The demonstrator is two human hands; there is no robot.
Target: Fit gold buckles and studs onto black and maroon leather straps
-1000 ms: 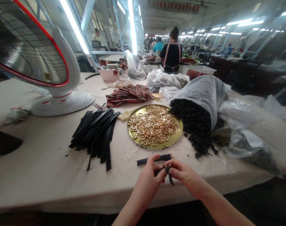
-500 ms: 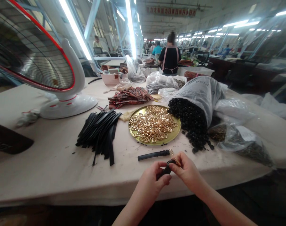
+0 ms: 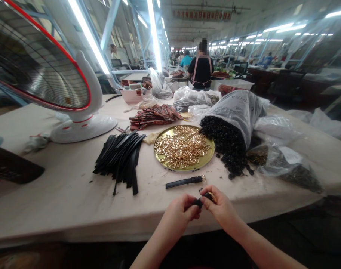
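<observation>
Head view; left hand [image 3: 181, 213], right hand [image 3: 222, 209], pinching black strap [image 3: 199, 203]

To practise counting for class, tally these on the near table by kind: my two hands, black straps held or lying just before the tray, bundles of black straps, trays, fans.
Hands: 2, left hand and right hand
Straps: 2, held strap and lying strap
Bundles: 1, black bundle
Trays: 1, round tray
Fans: 1, white-and-red fan
Total: 7

A red-rimmed white electric fan [image 3: 44, 67] fills the upper left of the frame — while at upper centre a co-worker [image 3: 202, 69] in pink apron straps [image 3: 194, 71] stands, back turned, with a lettered banner [image 3: 201, 15] higher up.
</observation>
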